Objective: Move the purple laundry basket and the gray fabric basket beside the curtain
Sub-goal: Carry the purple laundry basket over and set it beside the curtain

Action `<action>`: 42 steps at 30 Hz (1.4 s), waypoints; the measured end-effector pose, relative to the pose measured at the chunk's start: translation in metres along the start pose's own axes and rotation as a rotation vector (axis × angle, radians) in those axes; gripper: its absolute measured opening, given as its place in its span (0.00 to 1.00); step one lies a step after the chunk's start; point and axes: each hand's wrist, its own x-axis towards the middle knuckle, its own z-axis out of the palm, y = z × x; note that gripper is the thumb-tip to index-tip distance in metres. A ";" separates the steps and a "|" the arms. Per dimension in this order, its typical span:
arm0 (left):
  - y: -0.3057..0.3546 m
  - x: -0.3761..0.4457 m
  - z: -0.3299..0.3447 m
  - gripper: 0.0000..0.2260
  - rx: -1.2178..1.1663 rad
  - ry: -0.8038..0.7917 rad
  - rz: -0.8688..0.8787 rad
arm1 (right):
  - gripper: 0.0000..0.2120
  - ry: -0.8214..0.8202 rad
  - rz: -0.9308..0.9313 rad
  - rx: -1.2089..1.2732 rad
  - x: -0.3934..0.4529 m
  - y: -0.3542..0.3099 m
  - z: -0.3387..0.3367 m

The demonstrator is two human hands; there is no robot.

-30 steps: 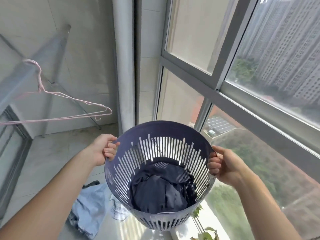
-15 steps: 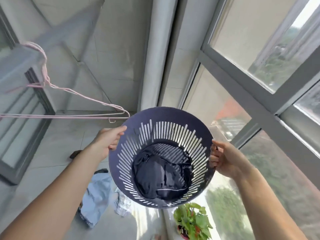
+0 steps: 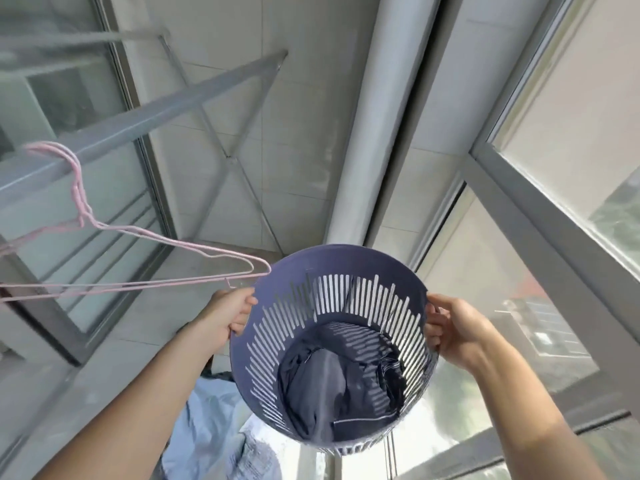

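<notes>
I hold the purple laundry basket (image 3: 311, 271) in the air in front of me, tilted so its open mouth faces me. It is round plastic with slotted walls, and dark clothes (image 3: 339, 379) lie at its bottom. My left hand (image 3: 228, 315) grips the rim on the left side. My right hand (image 3: 457, 329) grips the rim on the right side. A pale rolled curtain (image 3: 381, 116) hangs straight ahead, just beyond the basket. The gray fabric basket is not in view.
Pink wire hangers (image 3: 138, 258) hang from a grey drying rack bar (image 3: 145, 123) at the left, one tip close to the basket's rim. Light blue clothes (image 3: 211, 427) lie on the floor below. A large window frame (image 3: 540, 223) runs along the right.
The basket has stayed in both hands while the view has swung left and tilted. The curtain now stands closer ahead, and the potted plant has dropped out of view.
</notes>
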 end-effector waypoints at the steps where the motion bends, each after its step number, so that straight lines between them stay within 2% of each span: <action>1: -0.002 0.005 0.006 0.11 -0.022 0.009 -0.020 | 0.16 -0.001 -0.004 0.004 0.009 -0.005 -0.004; 6: -0.008 0.023 0.036 0.11 -0.056 0.026 -0.091 | 0.17 0.013 0.003 -0.008 0.042 -0.021 -0.019; 16: 0.021 0.052 0.061 0.12 0.044 0.060 -0.085 | 0.14 0.057 0.014 0.011 0.099 -0.042 -0.022; 23: 0.039 0.121 0.081 0.10 0.101 0.057 -0.113 | 0.11 0.115 0.041 0.030 0.150 -0.061 -0.019; 27: 0.061 0.167 0.091 0.08 0.124 0.038 -0.097 | 0.13 0.155 0.019 -0.003 0.190 -0.094 0.004; 31: 0.082 0.208 0.090 0.06 0.110 0.095 -0.089 | 0.13 0.150 0.003 -0.057 0.225 -0.126 0.040; 36: 0.103 0.240 0.082 0.11 0.102 0.160 -0.077 | 0.13 0.168 0.011 -0.108 0.268 -0.142 0.076; 42: 0.122 0.262 0.057 0.12 0.062 0.249 -0.078 | 0.16 0.131 0.012 -0.192 0.304 -0.163 0.128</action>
